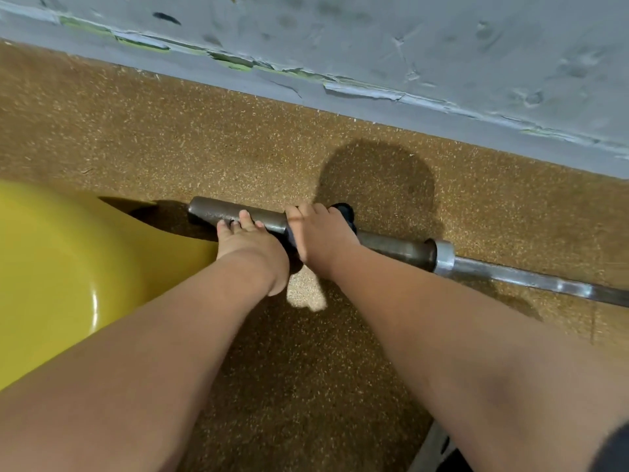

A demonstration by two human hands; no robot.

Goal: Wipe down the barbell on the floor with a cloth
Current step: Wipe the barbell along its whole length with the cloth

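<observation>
Barbell [394, 246]: flat on the speckled brown floor [170, 137], running from left of centre to the right edge, near the foot of the wall.
Sleeve [218, 210]: dark and dull, free end pointing left toward the yellow object; silver collar [444, 257] at its right end, bright shaft [527, 279] beyond.
Left hand [250, 245]: fingers stretched almost straight, fingertips [244, 215] laid on top of the sleeve near its free end; not wrapped round it, holding nothing.
Right hand [320, 233]: just beside the left, further along the sleeve toward the collar; fingers curled over the bar, clutching the cloth against it.
Cloth [345, 212]: dark, mostly hidden under the right hand, a bunch showing past the fingers on the sleeve's far side.
Yellow object [68, 267]: large, smooth, glossy, at the left edge; kind unclear.
Wall [374, 39]: grey, paint peeling along the base.
</observation>
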